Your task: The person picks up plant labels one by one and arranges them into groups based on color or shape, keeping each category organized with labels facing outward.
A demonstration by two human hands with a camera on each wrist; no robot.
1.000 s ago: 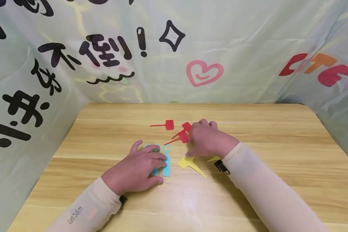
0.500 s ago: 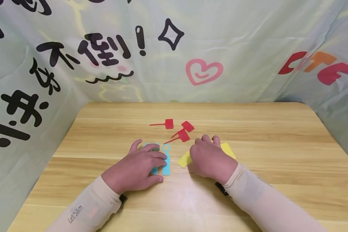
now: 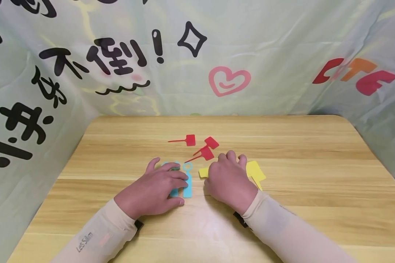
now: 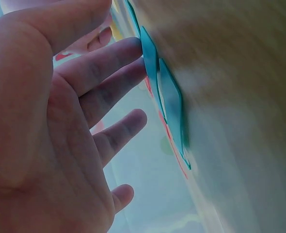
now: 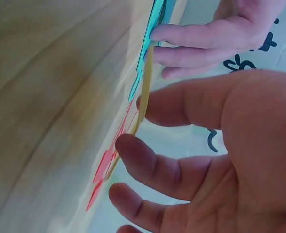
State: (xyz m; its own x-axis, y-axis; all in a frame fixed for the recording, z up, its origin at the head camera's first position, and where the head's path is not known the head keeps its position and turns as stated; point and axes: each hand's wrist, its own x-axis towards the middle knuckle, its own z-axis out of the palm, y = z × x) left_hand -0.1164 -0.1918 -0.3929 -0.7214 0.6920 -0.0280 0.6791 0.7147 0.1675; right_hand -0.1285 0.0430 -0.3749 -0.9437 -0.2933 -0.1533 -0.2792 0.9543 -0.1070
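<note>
1. On the table [image 3: 118, 153], right of the blue tag [image 3: 187, 192], the yellow tag [image 3: 203, 172] has turned within the last half-second; apparent purpose, straightening.
2. Right hand [image 3: 229, 179] pinches it.
3. Left hand [image 3: 151, 190] is spread, fingertips touching the blue tag.

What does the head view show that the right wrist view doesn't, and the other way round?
Only the head view shows the pink heart on the backdrop, the sleeves and the back of the right hand.
Only the right wrist view shows that hand's palm side, with its thumb and a finger at a yellow tag.
Both show yellow, the red tags, the blue tags, the left hand, the wooden table and black lettering.
</note>
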